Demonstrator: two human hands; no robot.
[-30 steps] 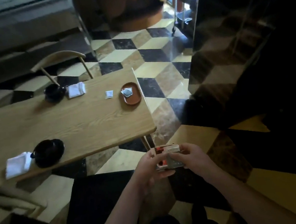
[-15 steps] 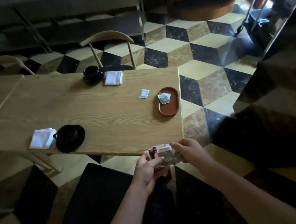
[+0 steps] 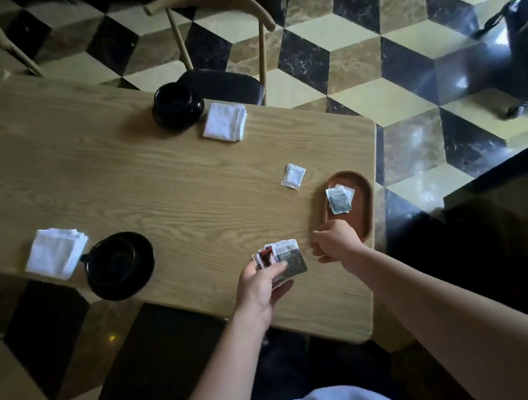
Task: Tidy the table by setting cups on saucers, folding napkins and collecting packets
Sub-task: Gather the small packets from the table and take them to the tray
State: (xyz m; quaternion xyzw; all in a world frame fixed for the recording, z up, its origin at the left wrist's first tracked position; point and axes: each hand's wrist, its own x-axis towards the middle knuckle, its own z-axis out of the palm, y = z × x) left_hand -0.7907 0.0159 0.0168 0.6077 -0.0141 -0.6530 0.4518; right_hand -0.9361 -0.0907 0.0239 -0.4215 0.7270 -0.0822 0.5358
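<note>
My left hand [image 3: 262,285] holds a small stack of packets [image 3: 282,258] over the wooden table [image 3: 141,195] near its front edge. My right hand [image 3: 335,240] is curled beside the near end of the brown oval tray [image 3: 366,206]; I cannot tell if it holds anything. Packets [image 3: 339,198] lie in the tray. One white packet [image 3: 293,176] lies loose on the table. A black cup on a saucer [image 3: 120,265] stands front left beside a folded white napkin [image 3: 56,252]. Another black cup on a saucer [image 3: 176,105] and napkin [image 3: 225,121] sit at the far edge.
A wooden chair [image 3: 214,15] with a dark seat stands behind the table. A dark chair seat [image 3: 154,368] is below the table's front edge. The floor is a cube-patterned tile [image 3: 388,59]. A dark counter [image 3: 511,201] rises to the right.
I have come up to the table and look down on it. My hands have separated: the left keeps the packet stack, the right has moved to the tray's near end.
</note>
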